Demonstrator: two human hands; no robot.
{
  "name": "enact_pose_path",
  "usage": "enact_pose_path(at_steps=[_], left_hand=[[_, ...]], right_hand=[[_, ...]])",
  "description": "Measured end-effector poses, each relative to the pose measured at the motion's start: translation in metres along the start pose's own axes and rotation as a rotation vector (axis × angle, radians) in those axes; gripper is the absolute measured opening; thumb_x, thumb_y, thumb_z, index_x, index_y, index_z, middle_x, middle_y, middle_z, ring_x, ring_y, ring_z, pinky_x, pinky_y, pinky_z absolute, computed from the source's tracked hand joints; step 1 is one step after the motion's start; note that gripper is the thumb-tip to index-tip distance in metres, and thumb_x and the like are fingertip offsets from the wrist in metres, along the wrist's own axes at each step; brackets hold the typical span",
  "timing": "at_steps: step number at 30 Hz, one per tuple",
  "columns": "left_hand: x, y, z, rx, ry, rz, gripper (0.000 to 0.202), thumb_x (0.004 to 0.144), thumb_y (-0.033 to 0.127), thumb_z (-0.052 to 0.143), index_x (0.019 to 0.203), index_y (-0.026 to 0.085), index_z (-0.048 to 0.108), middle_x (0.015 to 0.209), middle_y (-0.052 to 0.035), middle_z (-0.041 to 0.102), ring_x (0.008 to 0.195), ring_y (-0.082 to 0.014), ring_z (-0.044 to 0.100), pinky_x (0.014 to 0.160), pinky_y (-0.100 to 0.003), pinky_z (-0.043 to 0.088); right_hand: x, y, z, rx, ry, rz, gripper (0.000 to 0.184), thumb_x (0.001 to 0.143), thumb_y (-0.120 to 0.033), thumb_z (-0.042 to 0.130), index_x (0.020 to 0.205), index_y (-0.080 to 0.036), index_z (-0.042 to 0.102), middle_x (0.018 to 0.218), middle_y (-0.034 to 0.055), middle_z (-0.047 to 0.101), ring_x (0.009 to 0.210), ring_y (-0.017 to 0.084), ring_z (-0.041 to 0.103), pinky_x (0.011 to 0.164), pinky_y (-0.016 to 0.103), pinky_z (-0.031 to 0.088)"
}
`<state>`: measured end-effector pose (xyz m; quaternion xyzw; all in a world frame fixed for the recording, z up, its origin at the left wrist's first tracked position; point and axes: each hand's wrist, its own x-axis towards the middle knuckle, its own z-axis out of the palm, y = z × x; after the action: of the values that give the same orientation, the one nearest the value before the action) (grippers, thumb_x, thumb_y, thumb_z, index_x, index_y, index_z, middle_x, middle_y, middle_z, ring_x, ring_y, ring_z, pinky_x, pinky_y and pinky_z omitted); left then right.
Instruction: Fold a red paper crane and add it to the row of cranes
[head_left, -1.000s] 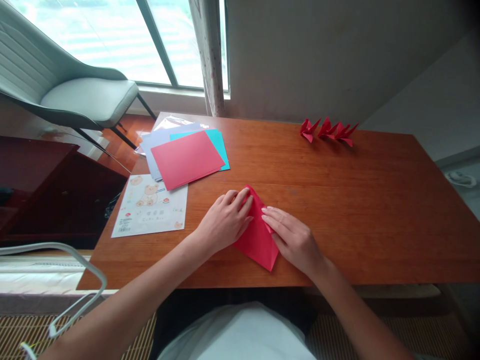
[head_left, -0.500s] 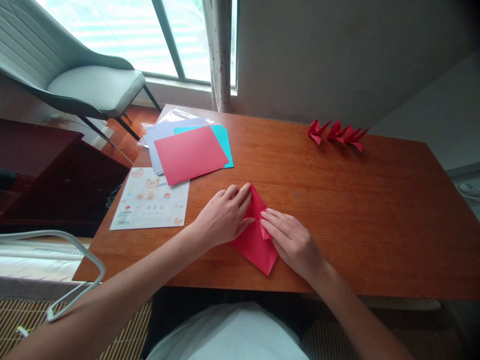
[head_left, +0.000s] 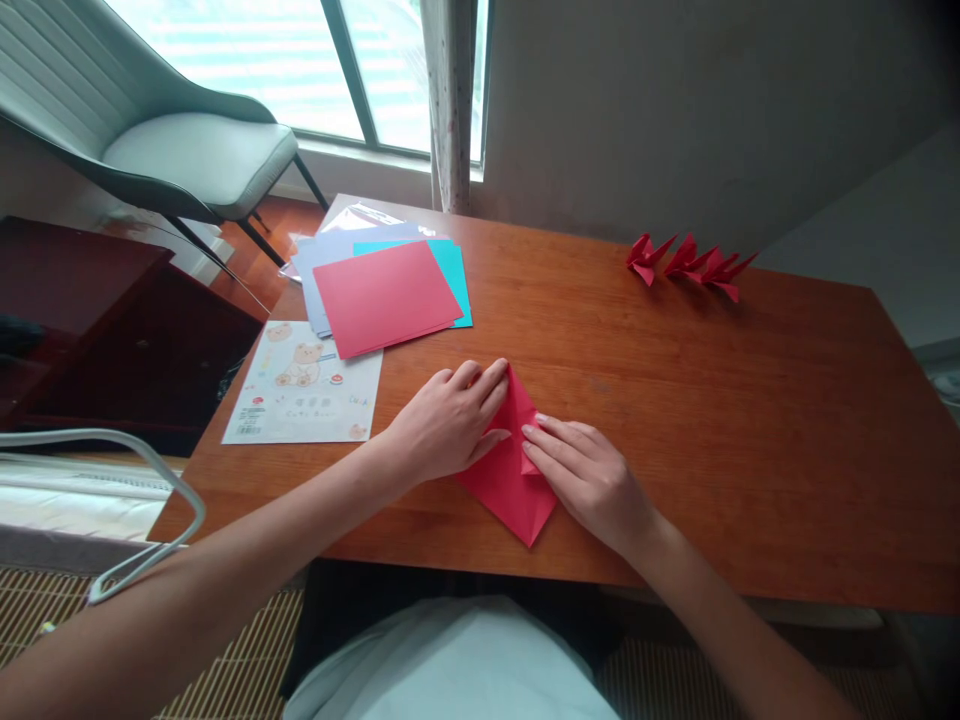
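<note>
A sheet of red origami paper [head_left: 517, 508], partly folded, lies near the front edge of the table with one corner pointing at me. My left hand [head_left: 459, 418] holds its far left side, fingertips at the far corner and the thumb lying across the middle. On the right side, my right hand [head_left: 583, 478] presses its fingers together on a small folded-over flap [head_left: 531, 462]. Part of the paper's left and right edges is hidden under my hands.
Red folded paper cranes [head_left: 690, 262] stand at the back right of the wooden table [head_left: 750, 450]. Red sheets [head_left: 390, 298] lie over turquoise and pale blue ones at the back left, beside a bear-printed packet [head_left: 304, 390]. A chair [head_left: 199, 160] stands beyond.
The view has shifted slightly, so the table's things sit a little differently in frame. Both hands stay on the red paper in nearly the same places.
</note>
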<state>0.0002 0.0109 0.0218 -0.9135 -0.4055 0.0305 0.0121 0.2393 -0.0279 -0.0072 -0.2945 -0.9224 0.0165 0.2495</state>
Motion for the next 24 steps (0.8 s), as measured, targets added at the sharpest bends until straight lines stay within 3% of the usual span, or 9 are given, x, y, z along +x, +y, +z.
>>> enact_pose_path(at_steps=[17, 24], left_hand=[[-0.0013, 0.0019, -0.0002, 0.012, -0.007, -0.023, 0.058, 0.102, 0.047, 0.040, 0.146, 0.010, 0.049, 0.161, -0.0140, 0.039, 0.118, -0.0322, 0.049, 0.090, -0.042, 0.045], [-0.0019, 0.0016, -0.0025, -0.034, 0.007, -0.025, 0.052, 0.100, 0.042, 0.049, 0.144, 0.016, 0.053, 0.159, -0.0143, 0.040, 0.117, -0.0317, 0.051, 0.086, -0.041, 0.045]], right_hand=[[-0.0008, 0.0045, 0.0002, 0.056, -0.024, -0.010, 0.028, 0.096, -0.009, 0.060, 0.120, -0.018, 0.071, 0.129, 0.0092, 0.072, 0.126, 0.027, 0.064, 0.101, 0.044, 0.055], [-0.0002, 0.0027, 0.0031, 0.089, -0.009, 0.004, 0.031, 0.094, -0.009, 0.063, 0.121, -0.019, 0.071, 0.127, 0.0091, 0.073, 0.125, 0.026, 0.064, 0.102, 0.043, 0.055]])
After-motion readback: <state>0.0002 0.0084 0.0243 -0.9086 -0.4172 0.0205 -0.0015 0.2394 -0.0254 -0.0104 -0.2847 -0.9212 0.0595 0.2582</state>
